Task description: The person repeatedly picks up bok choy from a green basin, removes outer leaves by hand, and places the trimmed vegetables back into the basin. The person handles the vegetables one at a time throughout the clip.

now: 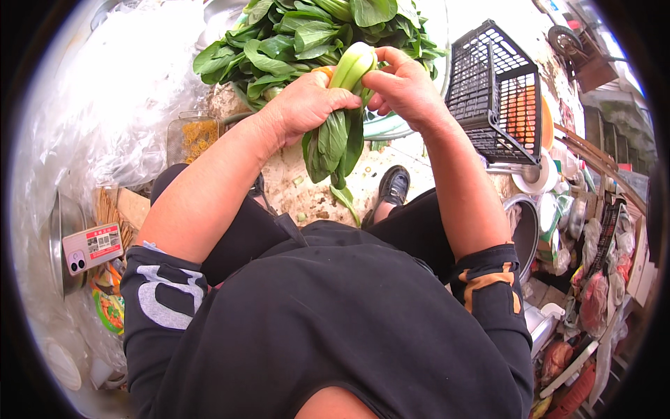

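A head of bok choy (352, 68) points its pale green base upward, and its dark leaves hang down over the floor. My left hand (306, 102) is wrapped around it where stalks meet leaves. Something orange shows at the left index finger. At the base, the thumb and index finger of my right hand (405, 89) pinch the outer stalk; its other fingers curl behind. Just beyond both hands lies a heap of bok choy (282, 50), resting in a pale green-rimmed basin (390, 128) that is mostly covered.
A black plastic crate (471, 78) stands on the right. At left are a wire basket of yellow rubber bands (199, 137), plastic sheeting (131, 78) and a phone (93, 248) before a metal bowl (65, 209). A loose leaf (345, 201) lies between my shoes.
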### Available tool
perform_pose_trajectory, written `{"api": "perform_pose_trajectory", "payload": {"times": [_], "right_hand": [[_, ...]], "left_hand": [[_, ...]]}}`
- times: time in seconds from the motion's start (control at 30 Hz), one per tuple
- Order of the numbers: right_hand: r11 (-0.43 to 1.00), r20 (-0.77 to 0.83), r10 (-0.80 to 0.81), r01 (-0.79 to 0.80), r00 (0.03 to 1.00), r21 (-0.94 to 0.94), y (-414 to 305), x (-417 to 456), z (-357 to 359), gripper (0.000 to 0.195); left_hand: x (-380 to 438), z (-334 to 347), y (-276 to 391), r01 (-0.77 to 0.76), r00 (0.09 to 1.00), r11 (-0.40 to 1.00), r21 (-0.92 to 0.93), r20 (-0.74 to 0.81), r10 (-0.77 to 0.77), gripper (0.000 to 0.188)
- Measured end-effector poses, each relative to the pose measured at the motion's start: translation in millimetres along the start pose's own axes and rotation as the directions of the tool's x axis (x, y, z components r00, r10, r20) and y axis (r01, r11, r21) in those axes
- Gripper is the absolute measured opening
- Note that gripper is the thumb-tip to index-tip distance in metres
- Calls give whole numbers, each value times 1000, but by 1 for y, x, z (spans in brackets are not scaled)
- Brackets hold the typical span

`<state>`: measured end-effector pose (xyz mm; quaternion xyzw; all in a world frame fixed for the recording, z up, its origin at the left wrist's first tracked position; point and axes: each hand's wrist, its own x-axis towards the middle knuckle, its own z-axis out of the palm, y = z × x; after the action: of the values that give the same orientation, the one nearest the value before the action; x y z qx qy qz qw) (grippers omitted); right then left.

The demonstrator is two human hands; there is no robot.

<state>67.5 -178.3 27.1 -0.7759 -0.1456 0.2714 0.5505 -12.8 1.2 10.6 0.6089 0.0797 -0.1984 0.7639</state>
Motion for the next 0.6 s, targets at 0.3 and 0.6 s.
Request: {"api": "perform_pose_trajectory", "payload": {"times": [0.3,0.6], "right_hand": [[935,-62,-6,-17,998,-354,13,9,9,39],[687,125,-14,101,992,-720,12,-1,11,39]], "left_hand": [[7,-16,-3,-67,995,857,510,-34,98,40],[-3,-34,39,125,984,661,740,-8,-177,33]]}}
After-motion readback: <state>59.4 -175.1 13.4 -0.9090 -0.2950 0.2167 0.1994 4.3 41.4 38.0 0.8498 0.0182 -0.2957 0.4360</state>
